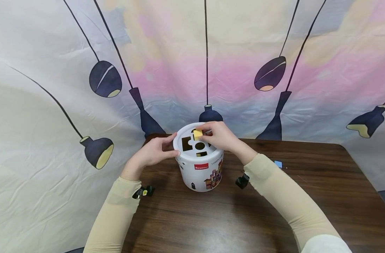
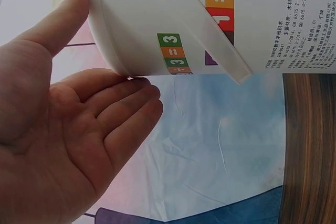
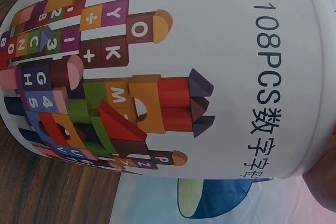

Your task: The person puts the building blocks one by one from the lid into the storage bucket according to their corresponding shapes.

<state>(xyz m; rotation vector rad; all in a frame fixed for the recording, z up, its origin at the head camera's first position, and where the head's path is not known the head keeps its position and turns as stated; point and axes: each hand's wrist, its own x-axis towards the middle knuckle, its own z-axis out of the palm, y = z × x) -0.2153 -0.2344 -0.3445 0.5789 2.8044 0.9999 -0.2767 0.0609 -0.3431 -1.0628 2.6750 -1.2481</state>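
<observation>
A white toy-block bucket (image 1: 201, 175) stands upright on the wooden table, its lid (image 1: 179, 142) cut with several shaped holes. My right hand (image 1: 222, 136) pinches a yellow block (image 1: 197, 135) at the lid's far side, over or partly in a hole; which one I cannot tell. Against the bucket's left rim rests my left hand (image 1: 152, 151), thumb and fingers spread around it. The left wrist view shows that hand (image 2: 79, 114) with fairly straight fingers touching the rim. Only a bit of the right hand (image 3: 323, 184) appears at the right wrist view's edge; the block is hidden there.
A small blue block (image 1: 278, 164) lies on the table (image 1: 192, 221) to the right of the bucket, behind the right forearm. The bucket's white handle (image 2: 220, 35) hangs along its side. A printed cloth (image 1: 176, 70) with lamp shapes hangs behind the table.
</observation>
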